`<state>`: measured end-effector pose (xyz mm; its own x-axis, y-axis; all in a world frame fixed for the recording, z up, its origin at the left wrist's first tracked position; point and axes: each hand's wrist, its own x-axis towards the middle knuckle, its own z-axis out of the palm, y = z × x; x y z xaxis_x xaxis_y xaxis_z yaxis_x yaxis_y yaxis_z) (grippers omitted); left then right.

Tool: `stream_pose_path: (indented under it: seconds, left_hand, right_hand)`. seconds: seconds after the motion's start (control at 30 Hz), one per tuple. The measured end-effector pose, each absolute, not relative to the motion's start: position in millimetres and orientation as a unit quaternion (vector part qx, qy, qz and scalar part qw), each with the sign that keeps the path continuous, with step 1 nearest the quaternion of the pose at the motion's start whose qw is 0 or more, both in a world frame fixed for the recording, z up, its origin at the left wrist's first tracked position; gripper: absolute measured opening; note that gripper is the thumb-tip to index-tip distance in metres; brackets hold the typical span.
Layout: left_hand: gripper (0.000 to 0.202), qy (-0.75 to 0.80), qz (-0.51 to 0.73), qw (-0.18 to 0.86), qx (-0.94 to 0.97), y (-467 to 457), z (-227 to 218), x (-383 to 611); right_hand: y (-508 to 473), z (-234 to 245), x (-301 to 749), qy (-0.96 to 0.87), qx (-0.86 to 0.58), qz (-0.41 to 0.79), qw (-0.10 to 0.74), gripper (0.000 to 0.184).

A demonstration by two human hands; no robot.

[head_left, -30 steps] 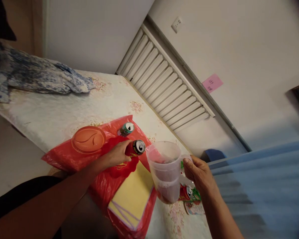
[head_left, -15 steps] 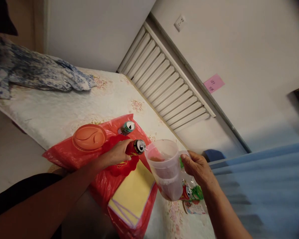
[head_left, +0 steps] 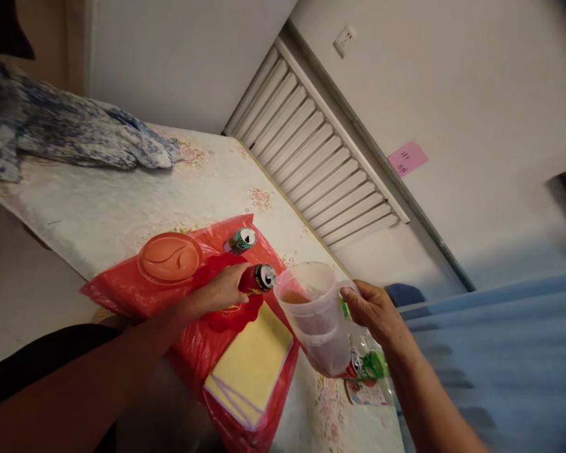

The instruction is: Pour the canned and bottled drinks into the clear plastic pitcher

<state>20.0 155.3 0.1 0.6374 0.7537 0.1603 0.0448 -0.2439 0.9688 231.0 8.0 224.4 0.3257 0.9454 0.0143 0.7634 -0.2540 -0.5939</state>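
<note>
1. Change: translucent plastic pitcher (head_left: pixel 314 327) has tipped further; its base has swung right, its spout end leans toward the can. It was nearer upright a second ago.
2. Amber-brown liquid (head_left: pixel 295 297) now shows pooled on the spout side; it was hardly visible there earlier.
3. Right hand (head_left: pixel 372 308): grip closed round the pitcher handle, thumb uppermost. Pitcher is held over the table (head_left: pixel 217 182), toward its right edge.
4. Left hand (head_left: pixel 224 289): grip wrapped round a red-and-black metal drink can (head_left: pixel 252 280), opening exposed. Can hasn't visibly shifted. It sits near the table's front edge, at the red scalloped plastic dish (head_left: pixel 240 318); can't tell if lifted or resting.
5. Meaning, as judged: spout and can opening are lined up and the tilt brings liquid to the lip. Spout right at the can top; contact unclear, as is any flow into the can.
6. Unchanged: green metal can (head_left: pixel 240 240), round orange plastic container (head_left: pixel 170 258) and folded yellow cloth (head_left: pixel 252 365), all on the red plastic sheet (head_left: pixel 113 292) along the front edge.
</note>
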Motion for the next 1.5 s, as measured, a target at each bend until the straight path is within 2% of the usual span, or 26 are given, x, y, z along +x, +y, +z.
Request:
stream_pose_path:
  seconds: [0.13, 1.23, 1.5]
  left_hand:
    - [0.055, 0.279, 0.317, 0.553, 0.718, 155, 0, 20]
    - [0.051, 0.293, 0.3, 0.531, 0.736, 154, 3, 20]
    - [0.052, 0.3, 0.292, 0.53, 0.737, 154, 4, 21]
  right_hand:
    - [10, 226, 231, -0.537, -0.791, 0.183, 0.229, 0.056]
    - [18, 233, 226, -0.567, -0.792, 0.166, 0.152, 0.055]
    - [19, 233, 226, -0.554, -0.797, 0.183, 0.155, 0.053]
